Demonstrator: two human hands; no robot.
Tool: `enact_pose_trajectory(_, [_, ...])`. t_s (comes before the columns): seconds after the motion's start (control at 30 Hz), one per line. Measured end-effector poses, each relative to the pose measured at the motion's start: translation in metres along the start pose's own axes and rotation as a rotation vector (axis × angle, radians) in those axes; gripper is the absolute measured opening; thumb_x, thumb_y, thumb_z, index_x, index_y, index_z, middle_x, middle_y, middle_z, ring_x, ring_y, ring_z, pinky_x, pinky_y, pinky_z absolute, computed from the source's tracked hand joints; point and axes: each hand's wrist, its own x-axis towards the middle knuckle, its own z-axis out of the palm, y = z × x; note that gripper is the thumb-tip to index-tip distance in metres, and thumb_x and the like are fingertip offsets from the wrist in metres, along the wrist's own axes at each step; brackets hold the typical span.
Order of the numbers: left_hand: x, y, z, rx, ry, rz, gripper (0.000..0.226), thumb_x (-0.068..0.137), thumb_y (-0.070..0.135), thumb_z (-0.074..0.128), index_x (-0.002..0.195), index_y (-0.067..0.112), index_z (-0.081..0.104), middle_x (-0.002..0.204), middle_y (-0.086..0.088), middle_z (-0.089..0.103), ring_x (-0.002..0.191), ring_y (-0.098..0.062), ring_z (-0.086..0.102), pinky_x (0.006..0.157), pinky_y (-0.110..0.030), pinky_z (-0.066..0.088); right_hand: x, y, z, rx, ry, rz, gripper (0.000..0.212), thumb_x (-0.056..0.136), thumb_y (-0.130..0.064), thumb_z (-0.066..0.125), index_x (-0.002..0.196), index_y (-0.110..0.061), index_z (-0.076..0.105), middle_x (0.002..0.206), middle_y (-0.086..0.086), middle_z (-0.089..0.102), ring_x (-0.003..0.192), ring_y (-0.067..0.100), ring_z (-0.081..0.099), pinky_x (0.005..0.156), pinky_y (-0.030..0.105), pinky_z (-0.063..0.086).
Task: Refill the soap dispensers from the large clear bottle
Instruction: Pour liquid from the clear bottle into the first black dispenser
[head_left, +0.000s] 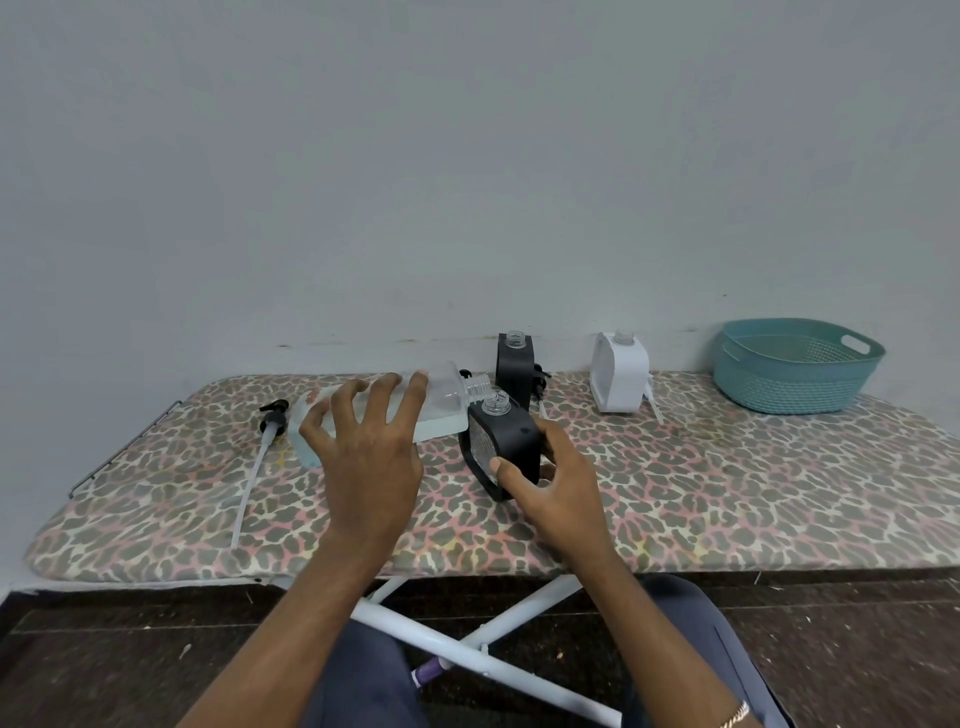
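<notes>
**Hands line up bottle and dispenser for the pour**

Left hand (363, 457), at frame centre, spreads its fingers over the clear bottle (444, 397) and grips it on its side. The bottle's neck is just above the open mouth of the near black dispenser (506, 441), which the right hand (550, 483) holds tilted between thumb and fingers. Better to steady that dispenser upright, bring neck over mouth, and tip slowly. A shallow pool of clear liquid lies in the bottle; the dispensers' levels cannot be told. Behind stand a second black dispenser (511, 364) and a white dispenser (621, 374), both uncapped
</notes>
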Motion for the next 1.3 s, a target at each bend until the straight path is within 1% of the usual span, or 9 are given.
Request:
enact_pose_trajectory(0.13, [0.0002, 0.0004, -0.0004, 0.000, 0.002, 0.000, 0.083, 0.069, -0.004, 0.076, 0.144, 0.028, 0.058, 0.136, 0.000, 0.064, 0.128, -0.034, 0.051, 0.101, -0.058, 0.032, -0.0005, -0.0004, 0.0002, -0.008, -0.008, 0.000, 0.044, 0.092, -0.036, 0.080, 0.128, -0.043, 0.057, 0.113, -0.029, 0.069, 0.113, -0.013, 0.061, 0.092, 0.018, 0.050])
enact_pose_trajectory(0.43, [-0.0004, 0.0000, -0.0013, 0.004, -0.018, -0.003, 0.083, 0.069, -0.003, 0.077, 0.144, 0.028, 0.058, 0.137, 0.000, 0.063, 0.129, -0.034, 0.050, 0.101, -0.058, 0.032, -0.0011, -0.0028, 0.0001, -0.003, -0.009, -0.004, 0.045, 0.092, -0.035, 0.080, 0.130, -0.043, 0.056, 0.113, -0.032, 0.068, 0.114, -0.013, 0.061, 0.103, 0.035, 0.056])
enact_pose_trajectory(0.57, [0.0003, 0.0001, -0.0016, 0.002, -0.022, -0.002, 0.083, 0.070, -0.003, 0.077, 0.145, 0.028, 0.057, 0.137, 0.000, 0.063, 0.129, -0.034, 0.049, 0.101, -0.058, 0.032, -0.0016, -0.0026, -0.0001, -0.003, -0.012, -0.006, 0.045, 0.092, -0.035, 0.080, 0.127, -0.046, 0.055, 0.110, -0.035, 0.068, 0.112, -0.017, 0.060, 0.100, 0.028, 0.054])
enact_pose_trajectory(0.67, [0.0004, 0.0003, -0.0018, -0.002, -0.014, 0.000, 0.083, 0.070, -0.004, 0.077, 0.144, 0.028, 0.058, 0.137, 0.000, 0.063, 0.129, -0.034, 0.049, 0.101, -0.058, 0.032, -0.0013, -0.0032, -0.0015, -0.014, -0.016, 0.000, 0.044, 0.093, -0.033, 0.080, 0.120, -0.055, 0.052, 0.108, -0.045, 0.065, 0.112, -0.016, 0.060, 0.096, 0.022, 0.052])
enact_pose_trajectory(0.77, [0.0004, -0.0001, -0.0016, -0.004, -0.012, 0.001, 0.083, 0.070, -0.004, 0.076, 0.144, 0.028, 0.058, 0.137, 0.000, 0.063, 0.129, -0.034, 0.049, 0.101, -0.058, 0.032, -0.0007, -0.0034, -0.0013, -0.027, -0.017, 0.004, 0.045, 0.092, -0.035, 0.080, 0.118, -0.058, 0.051, 0.108, -0.049, 0.062, 0.113, -0.018, 0.059, 0.097, 0.023, 0.052])
enact_pose_trajectory(0.87, [0.0005, -0.0003, -0.0015, -0.003, -0.011, 0.001, 0.083, 0.070, -0.004, 0.075, 0.144, 0.028, 0.058, 0.137, 0.000, 0.062, 0.129, -0.034, 0.050, 0.101, -0.058, 0.032, -0.0004, -0.0017, -0.0005, -0.022, -0.016, 0.002, 0.044, 0.092, -0.036, 0.079, 0.121, -0.055, 0.052, 0.109, -0.048, 0.063, 0.114, -0.016, 0.059, 0.098, 0.024, 0.052])
enact_pose_trajectory(1.03, [0.0002, 0.0000, -0.0011, -0.003, -0.008, 0.004, 0.083, 0.069, -0.005, 0.074, 0.144, 0.028, 0.058, 0.137, 0.000, 0.063, 0.129, -0.035, 0.050, 0.102, -0.059, 0.033, -0.0001, -0.0004, 0.0001, -0.006, -0.009, 0.008, 0.043, 0.092, -0.037, 0.080, 0.123, -0.051, 0.053, 0.111, -0.035, 0.067, 0.114, -0.018, 0.058, 0.090, 0.013, 0.048])
enact_pose_trajectory(1.2, [0.0006, 0.0004, -0.0010, -0.005, -0.011, 0.004, 0.083, 0.069, -0.005, 0.074, 0.144, 0.027, 0.058, 0.137, 0.000, 0.062, 0.129, -0.035, 0.050, 0.102, -0.059, 0.033, -0.0003, 0.0003, -0.0002, -0.011, -0.014, 0.010, 0.046, 0.092, -0.039, 0.079, 0.129, -0.046, 0.054, 0.116, -0.032, 0.066, 0.115, -0.020, 0.056, 0.090, 0.011, 0.045])
enact_pose_trajectory(1.3, [0.0006, 0.0005, -0.0008, -0.002, -0.011, 0.002, 0.083, 0.070, -0.005, 0.074, 0.144, 0.027, 0.058, 0.137, -0.001, 0.063, 0.129, -0.035, 0.050, 0.102, -0.059, 0.033, 0.0000, 0.0019, -0.0001, -0.011, -0.011, 0.010, 0.047, 0.092, -0.041, 0.079, 0.131, -0.045, 0.055, 0.119, -0.031, 0.066, 0.118, -0.017, 0.056, 0.096, 0.017, 0.046])
